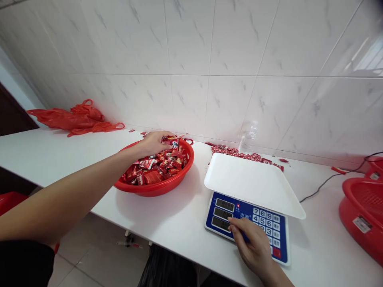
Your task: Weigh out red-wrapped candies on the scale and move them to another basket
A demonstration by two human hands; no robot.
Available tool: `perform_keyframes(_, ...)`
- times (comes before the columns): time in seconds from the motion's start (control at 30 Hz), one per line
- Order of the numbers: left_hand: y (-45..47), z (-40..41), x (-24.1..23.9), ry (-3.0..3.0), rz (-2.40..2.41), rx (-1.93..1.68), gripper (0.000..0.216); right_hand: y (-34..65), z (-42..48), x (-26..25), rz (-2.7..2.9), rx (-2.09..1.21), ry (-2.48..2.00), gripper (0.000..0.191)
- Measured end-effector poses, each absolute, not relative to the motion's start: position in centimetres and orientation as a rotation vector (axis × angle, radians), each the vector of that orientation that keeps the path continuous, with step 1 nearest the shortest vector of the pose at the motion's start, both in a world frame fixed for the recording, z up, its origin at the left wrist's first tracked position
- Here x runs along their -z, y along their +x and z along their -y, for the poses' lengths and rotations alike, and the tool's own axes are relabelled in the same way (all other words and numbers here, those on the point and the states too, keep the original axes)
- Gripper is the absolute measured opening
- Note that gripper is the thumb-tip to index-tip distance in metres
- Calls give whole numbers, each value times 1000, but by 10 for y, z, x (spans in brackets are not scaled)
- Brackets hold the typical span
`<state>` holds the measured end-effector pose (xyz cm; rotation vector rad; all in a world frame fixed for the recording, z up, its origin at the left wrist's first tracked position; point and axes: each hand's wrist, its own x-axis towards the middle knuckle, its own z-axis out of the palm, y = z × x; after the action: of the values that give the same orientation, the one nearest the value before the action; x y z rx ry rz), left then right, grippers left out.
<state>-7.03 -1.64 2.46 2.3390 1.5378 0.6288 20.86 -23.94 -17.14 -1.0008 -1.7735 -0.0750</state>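
Observation:
A round red plastic basin (pixel 155 190) full of small red wrapped packets (pixel 153 176) stands on the table. At its far rim my left hand (pixel 157 142) is closed on a red packet (pixel 174 144) with a dark character on a white patch. Most of the left fingers are hidden behind the hand and packet. My right hand (pixel 254 245) hovers over or rests on the blue keypad of a digital scale (pixel 245 209); I cannot tell which. Its thumb and forefinger come together by the displays, with nothing visible between them. The scale's white tray (pixel 254 181) holds nothing.
Red plastic bags (pixel 77 119) lie at the back left. Behind the scale are a clear plastic bottle (pixel 248 137) and a row of patterned red packets (pixel 230 151). Red baskets (pixel 365 215) stand at the right, near a black cable (pixel 326 181). A black bag (pixel 167 269) hangs below the table edge.

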Motion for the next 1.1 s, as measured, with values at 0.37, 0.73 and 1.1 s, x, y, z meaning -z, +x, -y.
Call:
perform_keyframes(0.37,60,40,18,2625,-913,-424,43,210,233,168,1731,52,-1005,27)
perform_keyframes(0.73,108,33,62,2667,-757,-431,49,209,229,165,1713,62,-1019,21)
perform_keyframes(1.1,130,27,70,2730,-876,91,65,209,227,161,1693,63,-1037,20)
